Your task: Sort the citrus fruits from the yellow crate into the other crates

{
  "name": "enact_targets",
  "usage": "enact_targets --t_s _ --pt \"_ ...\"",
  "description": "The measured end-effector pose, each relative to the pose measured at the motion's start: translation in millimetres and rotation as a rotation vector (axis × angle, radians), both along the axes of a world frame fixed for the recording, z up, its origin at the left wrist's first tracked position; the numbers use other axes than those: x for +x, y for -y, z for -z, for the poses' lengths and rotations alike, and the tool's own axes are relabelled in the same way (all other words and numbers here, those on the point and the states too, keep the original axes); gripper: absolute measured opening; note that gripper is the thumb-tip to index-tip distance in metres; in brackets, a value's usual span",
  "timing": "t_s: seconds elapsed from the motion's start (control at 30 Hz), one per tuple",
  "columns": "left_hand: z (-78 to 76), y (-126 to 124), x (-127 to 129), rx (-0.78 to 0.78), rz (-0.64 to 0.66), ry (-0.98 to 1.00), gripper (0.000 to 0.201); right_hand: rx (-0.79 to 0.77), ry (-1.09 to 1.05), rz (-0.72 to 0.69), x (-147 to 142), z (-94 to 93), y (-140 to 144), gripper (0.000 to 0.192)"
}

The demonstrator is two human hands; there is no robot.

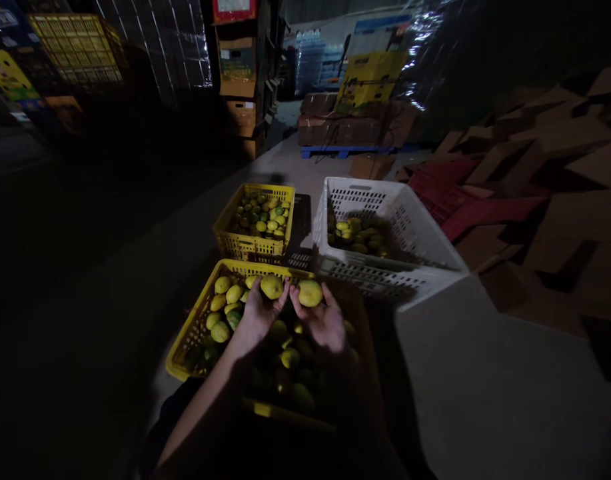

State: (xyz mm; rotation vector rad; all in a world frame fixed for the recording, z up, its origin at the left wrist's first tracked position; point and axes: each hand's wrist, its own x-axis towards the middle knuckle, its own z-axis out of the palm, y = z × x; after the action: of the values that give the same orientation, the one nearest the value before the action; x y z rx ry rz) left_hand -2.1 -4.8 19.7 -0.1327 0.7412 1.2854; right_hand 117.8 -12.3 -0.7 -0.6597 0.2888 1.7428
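Note:
My left hand is closed around a yellow lemon. Beside it, my right hand holds another lemon between thumb and fingers. Both hands are close together over the far side of a wide yellow crate. Yellow and greenish lemons fill that crate, and its near right part lies in deep shadow. Part of its front is hidden by my forearms.
Behind it stands a smaller yellow crate with lemons, some green. A white perforated crate at the right holds lemons at its bottom. Cardboard boxes and red crates are heaped farther right. A blue pallet carries boxes at the back.

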Motion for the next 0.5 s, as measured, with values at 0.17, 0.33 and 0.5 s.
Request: enact_targets --t_s 0.17,0.33,0.5 --pt "3.4 0.5 -1.7 0.075 -0.034 0.029 0.025 0.115 0.022 -0.030 -1.8 -11.0 2.7 0.020" --pt "-0.9 4.4 -3.0 0.165 -0.010 0.092 0.025 0.229 0.011 -0.055 -2.5 -15.7 3.6 0.030" --pt "-9.2 10.8 -4.8 0.118 0.095 0.113 0.018 0.255 0.061 -0.136 -1.7 -11.1 4.8 0.024"
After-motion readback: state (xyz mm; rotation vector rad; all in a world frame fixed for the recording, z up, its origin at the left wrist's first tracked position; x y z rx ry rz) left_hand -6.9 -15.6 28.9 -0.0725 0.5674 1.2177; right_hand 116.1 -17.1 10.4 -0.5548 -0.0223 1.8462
